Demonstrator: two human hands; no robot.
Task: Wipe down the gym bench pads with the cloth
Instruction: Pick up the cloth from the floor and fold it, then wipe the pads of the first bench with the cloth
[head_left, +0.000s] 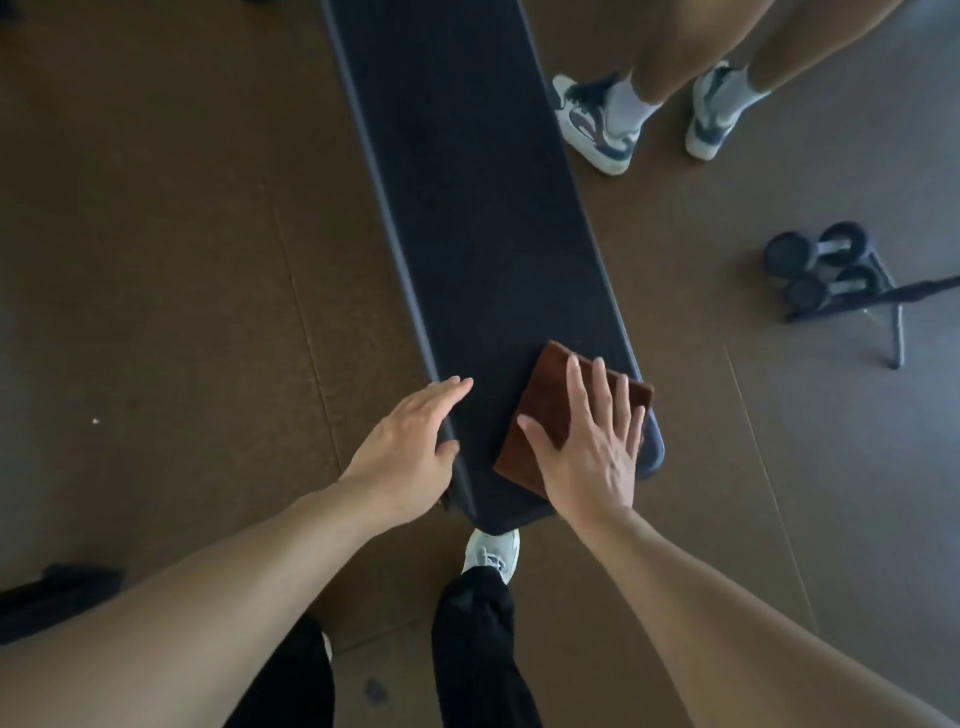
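Right hand (592, 441) flat, fingers spread, pressed folded brown cloth (550, 400) on long black padded bench (467, 208); left hand (410, 447) open, steadied edge; best: even overlapping strokes

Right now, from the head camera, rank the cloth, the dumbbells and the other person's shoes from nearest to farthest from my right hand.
1. Cloth, directly under the right hand on the bench pad's near end.
2. Dumbbells, on the floor to the right.
3. Other person's shoes, far right of the bench.

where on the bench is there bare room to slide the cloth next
Bare: the whole pad beyond the cloth, running to the far end. Also a narrow strip between the left hand and the cloth. Crowded: the near end, where the right hand presses the cloth flat.
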